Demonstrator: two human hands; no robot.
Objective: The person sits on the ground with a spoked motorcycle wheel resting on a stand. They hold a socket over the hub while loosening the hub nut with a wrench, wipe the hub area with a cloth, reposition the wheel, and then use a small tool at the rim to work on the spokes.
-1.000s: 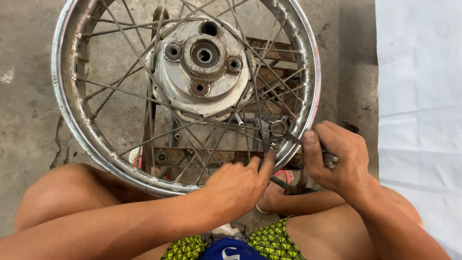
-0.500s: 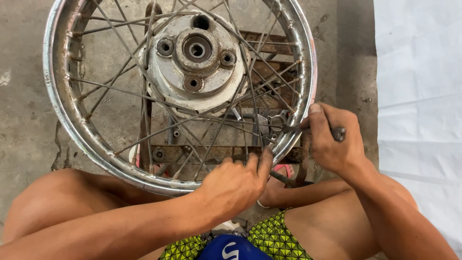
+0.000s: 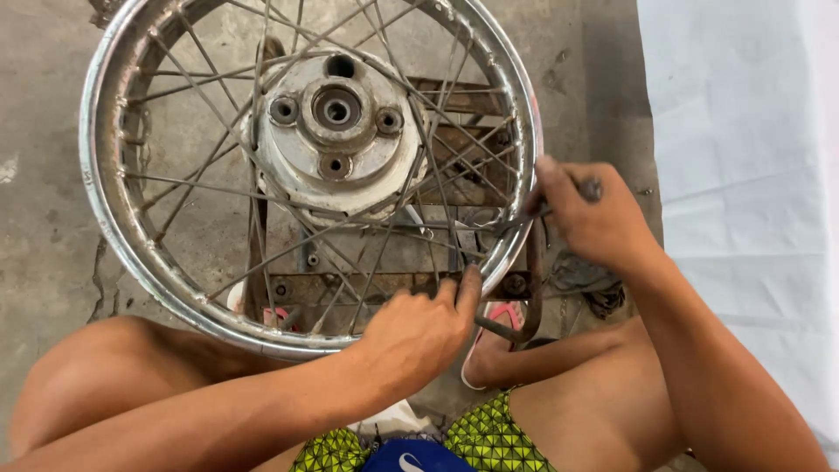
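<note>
Quickly noted: one spoked wheel (image 3: 131, 218) lay flat over a rusty metal stand (image 3: 384, 253) on the concrete floor (image 3: 44, 262), right in front of my knees. One rim, one hub (image 3: 336, 131) at the middle with four round holes around its bore. Spokes were many and crossed, too tangled to count cleanly.

Two hands were in view, both mine. My left hand (image 3: 419, 336) sat at the near rim edge, fingers curled together and fingertips pressed onto the rim next to a spoke end, steadying it. My right hand (image 3: 599, 218) was closed tight around one thin dark tool (image 3: 592, 188), a spoke wrench or driver as far as I could tell, its tip poking in at the right side of the rim where a spoke meets it.

Judgement on doing it well: I reckoned the tool had to seat square on the nipple before any turning, since rust there would round off easily. The left hand should hold the rim firm so the wheel would not spin on the stand. Small turns only.

One pink sandal (image 3: 502, 319) showed below the rim. One white sheet (image 3: 743, 175) lay well to the right.
</note>
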